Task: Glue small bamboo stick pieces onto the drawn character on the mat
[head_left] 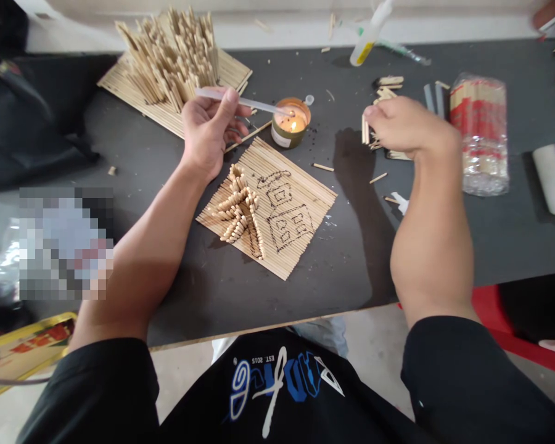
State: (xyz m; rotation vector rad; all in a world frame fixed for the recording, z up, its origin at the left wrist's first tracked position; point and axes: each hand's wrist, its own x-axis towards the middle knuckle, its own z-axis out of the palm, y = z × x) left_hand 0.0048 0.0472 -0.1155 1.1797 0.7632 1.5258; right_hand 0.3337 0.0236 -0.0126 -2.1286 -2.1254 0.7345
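My left hand [213, 126] grips a translucent white glue stick [254, 103]; its far tip is over a lit candle [282, 137] in a small tin. Below lies a mat of thin wooden sticks [321, 191] with dark dashed outlines drawn on it. Short upright sticks [235, 213] follow some lines on its left part. Over on the right, my right hand [395, 123] is closed, thumb and fingertips pinching short wooden sticks [365, 131] at the edge of a loose pile [388, 92]. How many it holds is hidden.
A larger stick mat [234, 68] packed with upright sticks stands at the back left. A plastic-wrapped bundle of sticks [478, 132] lies at the right, and a small bottle with a yellow label [364, 50] stands behind. A black bag [32, 123] is at the left.
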